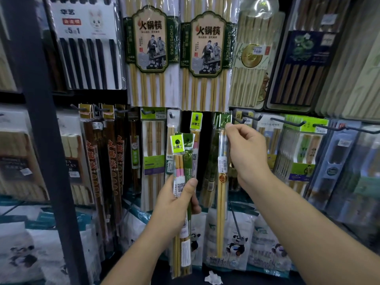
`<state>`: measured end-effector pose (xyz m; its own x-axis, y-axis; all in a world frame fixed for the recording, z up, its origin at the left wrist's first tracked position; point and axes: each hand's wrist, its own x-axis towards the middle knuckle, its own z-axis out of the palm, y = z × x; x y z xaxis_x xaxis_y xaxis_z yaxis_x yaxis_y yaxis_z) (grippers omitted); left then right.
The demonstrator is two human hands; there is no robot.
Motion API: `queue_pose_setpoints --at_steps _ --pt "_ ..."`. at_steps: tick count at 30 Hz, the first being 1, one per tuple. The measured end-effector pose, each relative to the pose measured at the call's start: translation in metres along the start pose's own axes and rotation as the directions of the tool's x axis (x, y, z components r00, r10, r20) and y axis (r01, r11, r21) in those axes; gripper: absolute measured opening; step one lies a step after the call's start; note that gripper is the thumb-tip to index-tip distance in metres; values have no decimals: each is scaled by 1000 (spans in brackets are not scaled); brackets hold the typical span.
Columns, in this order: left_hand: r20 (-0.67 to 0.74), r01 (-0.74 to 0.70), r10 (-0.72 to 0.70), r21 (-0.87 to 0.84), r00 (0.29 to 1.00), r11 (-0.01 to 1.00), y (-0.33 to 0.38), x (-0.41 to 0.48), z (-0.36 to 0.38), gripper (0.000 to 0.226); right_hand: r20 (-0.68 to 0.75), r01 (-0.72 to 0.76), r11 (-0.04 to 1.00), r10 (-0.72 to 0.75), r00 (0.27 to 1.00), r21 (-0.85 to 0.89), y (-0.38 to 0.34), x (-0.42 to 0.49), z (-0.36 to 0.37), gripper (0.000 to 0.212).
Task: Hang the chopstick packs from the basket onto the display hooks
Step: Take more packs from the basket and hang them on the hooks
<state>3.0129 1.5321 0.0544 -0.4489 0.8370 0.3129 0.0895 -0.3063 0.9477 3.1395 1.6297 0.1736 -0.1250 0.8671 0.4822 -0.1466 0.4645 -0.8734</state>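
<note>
My left hand (176,199) grips a small bundle of narrow chopstick packs (182,153) upright at centre, their lime and dark green header tabs on top. My right hand (244,149) pinches the top of one slim clear pack of bamboo chopsticks (222,182) just below its green header, which sits level with a dark display hook (238,119). Whether the header's hole is over that hook is unclear. A similar lime-tabbed pack (196,128) hangs on a hook between my hands. No basket is in view.
Large hot-pot chopstick packs (151,52) hang overhead. Dark red packs (102,161) hang at left behind a dark vertical post (41,120). More hooks (287,121) and packs fill the right. Panda-print bags (236,239) lie below, with crumpled white paper (212,277).
</note>
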Motion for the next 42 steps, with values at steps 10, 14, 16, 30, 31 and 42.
queue_pose_setpoints --at_steps 10,14,16,30,31,42 --pt "58 34 -25 -163 998 986 6 -1 4 47 -15 -25 1000 25 1000 8 -4 10 7 49" --pt "76 32 -18 -185 997 982 7 -1 1 51 -27 -16 999 15 1000 -30 3 13 6 52" --pt "82 31 -15 -198 997 980 7 -1 0 56 -26 0 999 -1 1000 -48 6 13 5 58" --pt "121 38 -9 -238 993 971 3 -3 -1 50 -28 18 991 -22 999 -132 13 20 6 43" --pt "112 40 -13 -244 994 969 3 -2 0 39 -34 20 989 -25 999 -145 13 21 6 44" --pt "90 18 2 -225 996 974 12 -5 1 34 151 111 963 -75 986 -245 13 -26 5 29"
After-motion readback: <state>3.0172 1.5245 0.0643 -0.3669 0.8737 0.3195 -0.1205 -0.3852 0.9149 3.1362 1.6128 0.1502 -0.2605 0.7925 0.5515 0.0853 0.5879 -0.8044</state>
